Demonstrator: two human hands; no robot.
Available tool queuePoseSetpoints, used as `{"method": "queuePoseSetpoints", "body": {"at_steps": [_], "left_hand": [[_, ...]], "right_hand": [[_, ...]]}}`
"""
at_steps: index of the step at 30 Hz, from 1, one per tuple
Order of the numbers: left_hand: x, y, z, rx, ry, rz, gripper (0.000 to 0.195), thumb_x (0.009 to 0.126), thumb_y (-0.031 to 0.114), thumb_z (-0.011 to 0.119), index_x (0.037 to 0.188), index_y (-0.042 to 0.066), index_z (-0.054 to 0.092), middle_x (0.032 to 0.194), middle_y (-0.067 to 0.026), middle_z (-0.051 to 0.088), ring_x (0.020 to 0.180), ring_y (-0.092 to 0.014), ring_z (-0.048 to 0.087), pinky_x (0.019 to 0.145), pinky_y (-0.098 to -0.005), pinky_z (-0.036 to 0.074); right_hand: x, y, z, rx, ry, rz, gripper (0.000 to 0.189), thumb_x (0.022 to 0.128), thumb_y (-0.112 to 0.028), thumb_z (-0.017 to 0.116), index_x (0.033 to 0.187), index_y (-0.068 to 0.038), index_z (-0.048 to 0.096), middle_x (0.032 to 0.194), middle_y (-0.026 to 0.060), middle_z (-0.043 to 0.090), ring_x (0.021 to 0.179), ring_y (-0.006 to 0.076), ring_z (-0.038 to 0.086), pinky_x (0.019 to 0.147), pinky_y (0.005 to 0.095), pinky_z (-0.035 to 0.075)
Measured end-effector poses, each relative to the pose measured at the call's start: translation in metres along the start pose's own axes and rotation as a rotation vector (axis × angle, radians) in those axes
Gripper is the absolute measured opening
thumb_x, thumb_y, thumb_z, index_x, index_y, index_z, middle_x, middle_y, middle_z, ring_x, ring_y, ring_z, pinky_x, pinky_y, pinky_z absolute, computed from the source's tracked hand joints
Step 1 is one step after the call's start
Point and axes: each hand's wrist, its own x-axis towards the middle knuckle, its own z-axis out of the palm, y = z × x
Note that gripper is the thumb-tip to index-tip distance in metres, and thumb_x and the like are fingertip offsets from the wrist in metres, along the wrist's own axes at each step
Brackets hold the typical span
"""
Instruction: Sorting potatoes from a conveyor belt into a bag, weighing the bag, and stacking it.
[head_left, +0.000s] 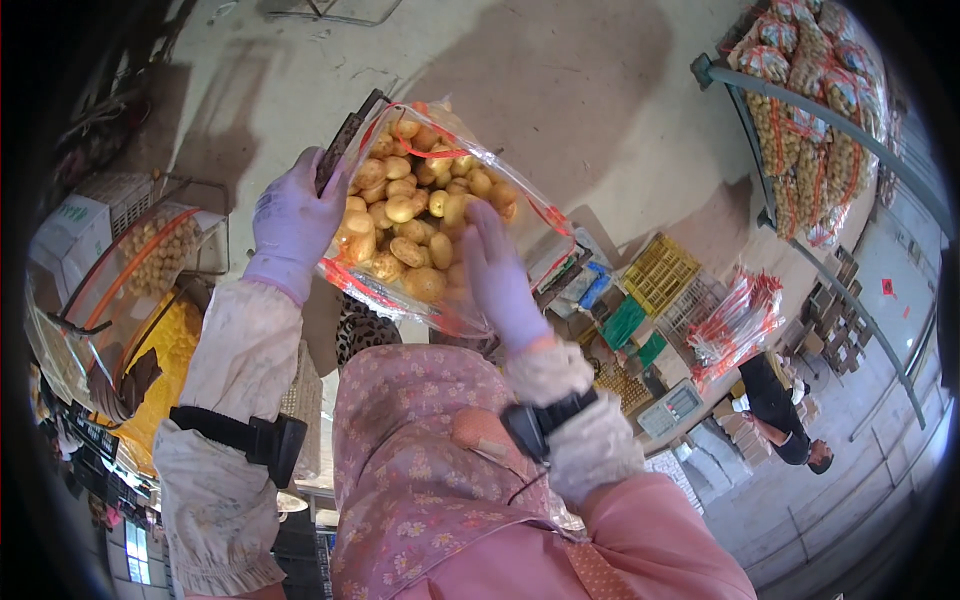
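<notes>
A clear plastic bag with red bands hangs wide at the mouth in front of me, filled with potatoes. My left hand, in a purple glove, grips the bag's left edge at a dark, worn bar. In a matching glove, my right hand lies flat against the potatoes at the bag's right side, its fingers extended and nearly together. Its thumb is hidden. A second dark bar runs along the bag's right edge.
At left, another clear bag of potatoes hangs near a white box. Yellow crates and a pile of red-and-clear bags are at right. Beyond a metal rail stand filled sacks. A person is farther right.
</notes>
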Motion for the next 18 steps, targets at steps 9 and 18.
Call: {"method": "queuePoseSetpoints", "body": {"at_steps": [9,18], "left_hand": [[0.002,-0.003,-0.001,-0.016,-0.03,-0.021,0.034,0.093,0.039,0.06,0.105,0.008,0.061,0.091,-0.0188,0.069,0.088,-0.042,0.066,0.076,-0.0514,0.052],[0.003,-0.005,-0.003,-0.007,-0.046,-0.013,0.038,0.094,0.044,0.058,0.111,0.01,0.062,0.092,-0.0179,0.071,0.088,-0.039,0.068,0.077,-0.05,0.054]], "right_hand": [[0.144,0.041,0.023,-0.561,-0.756,0.162,0.05,0.087,-0.023,0.063,0.133,-0.006,0.053,0.126,0.0215,0.064,0.116,0.0394,0.061,0.098,0.0449,0.048],[0.109,0.027,-0.003,-0.534,-0.853,0.182,0.096,0.081,-0.028,0.071,0.158,-0.009,0.018,0.137,0.0296,0.055,0.128,0.0397,0.055,0.107,0.0452,0.043]]}}
